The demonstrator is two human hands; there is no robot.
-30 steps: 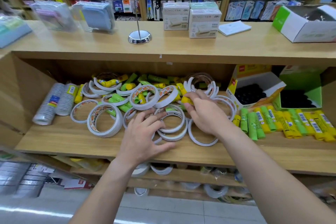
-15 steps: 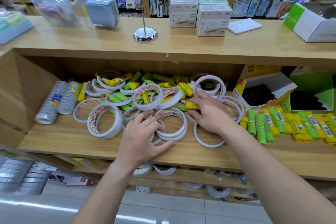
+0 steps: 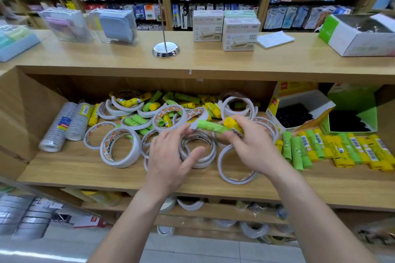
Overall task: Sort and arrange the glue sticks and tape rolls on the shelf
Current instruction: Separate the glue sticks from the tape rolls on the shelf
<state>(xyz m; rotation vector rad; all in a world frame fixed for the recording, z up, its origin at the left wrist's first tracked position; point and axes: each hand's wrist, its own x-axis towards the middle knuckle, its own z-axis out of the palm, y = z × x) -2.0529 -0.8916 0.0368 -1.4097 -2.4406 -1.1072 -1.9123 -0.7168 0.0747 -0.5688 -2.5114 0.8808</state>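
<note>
- Reaching in over the front edge of the shelf [image 3: 85,168], your left hand [image 3: 168,156] hangs above the tape rolls with fingers loosely spread and thumb out to the side; it holds nothing. Its fingertips lie at the left end of the green glue stick [image 3: 210,127], though you cannot tell whether they touch it.
- Your right hand [image 3: 252,149] pinches that green glue stick, thumb underneath. The stick lies level and points left, raised above the rolls. A yellow glue stick [image 3: 231,123] sits in the same grip, its cap showing above the fingers.
- Under both hands, white tape rolls [image 3: 126,163] lie flat and overlapping on the board.
- Just right of your right wrist, sorted glue sticks [image 3: 333,149] lie side by side in a row, green and yellow.
- Farther back, a mixed pile [image 3: 186,98] of glue sticks and tape rolls fills the middle of the shelf.
- At the left, two wrapped stacks of clear tape [image 3: 57,126] lie on their sides.
- At the right rear stand a yellow box [image 3: 299,87] and a green box [image 3: 352,100], each holding dark items.
- Above, the counter top [image 3: 213,62] carries a chrome stand [image 3: 165,49] and white cartons [image 3: 239,34].
</note>
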